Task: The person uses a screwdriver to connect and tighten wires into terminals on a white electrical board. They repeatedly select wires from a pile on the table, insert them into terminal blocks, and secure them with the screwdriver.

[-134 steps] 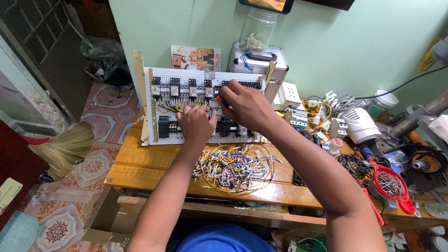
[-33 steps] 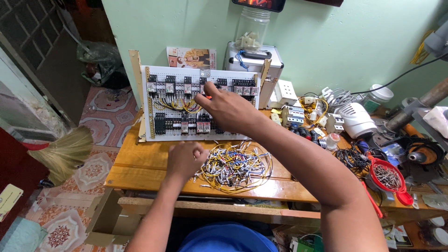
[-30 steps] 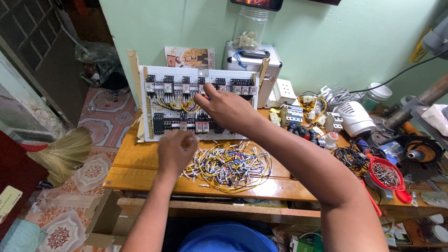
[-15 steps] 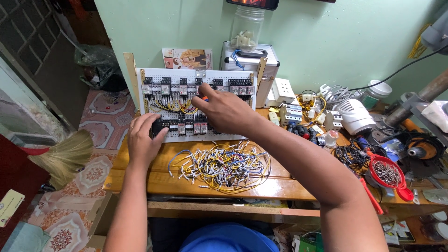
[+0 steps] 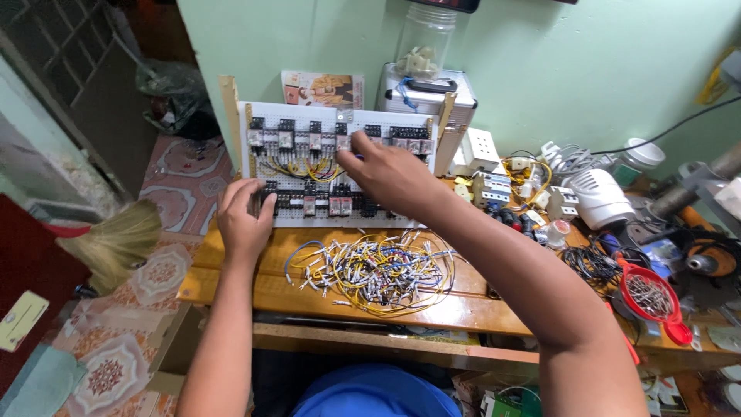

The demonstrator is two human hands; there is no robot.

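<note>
A white perforated panel [image 5: 401, 158] with rows of black relay blocks and yellow wiring leans tilted at the back of a wooden table [image 5: 231, 282]. My left hand [image 5: 244, 220] rests on the panel's lower left corner, fingers curled over the lower row of black blocks. My right hand [image 5: 390, 174] reaches over the panel's middle, fingertips pinched at a block in the upper row; whether it holds anything is hidden. A loose pile of short yellow, white and blue wires [image 5: 374, 270] lies on the table in front of the panel.
A silver case [image 5: 428, 96] with a clear jar [image 5: 424, 38] on it stands behind the panel. Breakers, a white socket block [image 5: 478, 150], cables and a red strainer of small parts [image 5: 652, 297] crowd the right side. A broom [image 5: 108, 243] lies on the patterned floor at left.
My left hand moved from the wire pile leftward and up onto the panel's lower left corner. My right hand stayed at the panel's upper row.
</note>
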